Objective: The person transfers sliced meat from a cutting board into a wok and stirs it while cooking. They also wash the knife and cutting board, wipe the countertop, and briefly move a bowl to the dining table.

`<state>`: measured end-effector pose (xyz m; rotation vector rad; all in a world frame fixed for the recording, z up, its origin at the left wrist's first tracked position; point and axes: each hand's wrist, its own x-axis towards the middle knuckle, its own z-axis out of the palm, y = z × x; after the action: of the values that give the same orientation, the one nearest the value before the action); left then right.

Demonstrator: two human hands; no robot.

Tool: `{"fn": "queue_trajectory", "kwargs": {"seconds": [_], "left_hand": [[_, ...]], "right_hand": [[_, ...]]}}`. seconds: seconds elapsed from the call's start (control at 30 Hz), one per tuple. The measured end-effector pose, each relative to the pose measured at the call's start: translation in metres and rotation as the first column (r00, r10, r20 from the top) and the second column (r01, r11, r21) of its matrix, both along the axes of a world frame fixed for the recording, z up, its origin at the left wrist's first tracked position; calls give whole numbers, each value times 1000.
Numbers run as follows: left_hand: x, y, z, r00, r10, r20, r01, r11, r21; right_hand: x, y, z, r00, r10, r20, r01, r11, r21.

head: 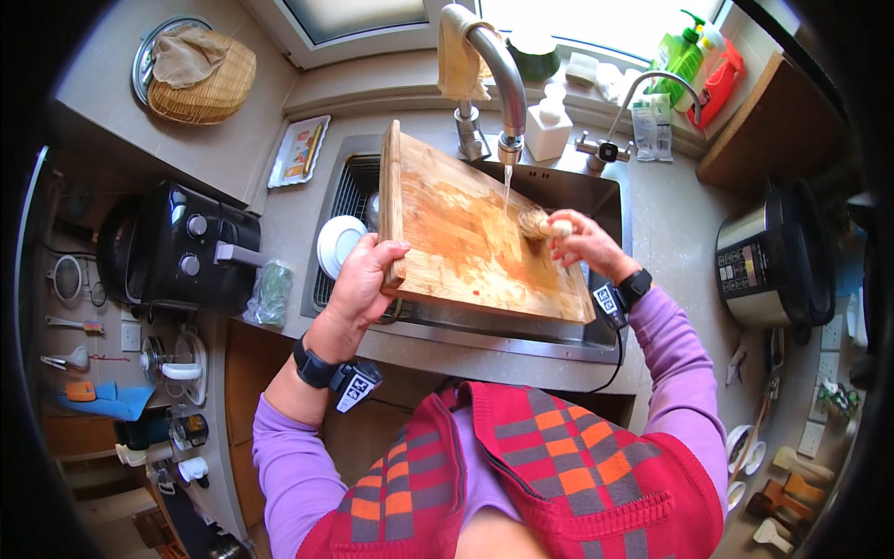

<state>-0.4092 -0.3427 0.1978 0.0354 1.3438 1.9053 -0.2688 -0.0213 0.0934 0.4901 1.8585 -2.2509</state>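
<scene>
A thick wooden cutting board point(475, 230) is tilted over the stainless steel sink point(607, 202), its face wet in patches, with a small red bit near the lower edge. My left hand point(363, 279) grips the board's left end, thumb on the edge. With my right hand point(587, 244) I hold a round scrubbing brush point(534, 223) by its pale knob, its bristles at the board's right part. Water runs from the faucet point(512, 143) onto the board. The board hides much of the sink.
Left of the board, a white dish point(341, 244) sits on a black wire rack point(356, 189). A white soap dispenser point(548, 129) and a small tap point(601, 150) stand behind the sink. An air fryer point(195, 244) is at left, an electric cooker point(768, 258) at right.
</scene>
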Motion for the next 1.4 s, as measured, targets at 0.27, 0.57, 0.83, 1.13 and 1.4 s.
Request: {"fn": "queue_trajectory", "kwargs": {"seconds": [0.27,0.57,0.83,1.13,1.4], "left_hand": [[1,1,-1,1000,-24,-12,24,1000,-15],[11,-2,-6,997,-40,-67,41,999,10],[13,-3,-13,996,-30,-88,30,1000,-2],[7,-9,-17,996,-63,-70,62,998,-20],[16,-11,-22,993,-60,-97,58,998,-27]], "right_hand": [[29,-26,-27,985,-35,170,-17,956,294],[23,-73,-15,970,-120,-211,234,699,676],[45,-135,81,871,-35,-490,195,940,280],[21,-86,38,967,-127,-222,253,605,755],[-26,-130,31,825,-129,-550,464,708,532]]}}
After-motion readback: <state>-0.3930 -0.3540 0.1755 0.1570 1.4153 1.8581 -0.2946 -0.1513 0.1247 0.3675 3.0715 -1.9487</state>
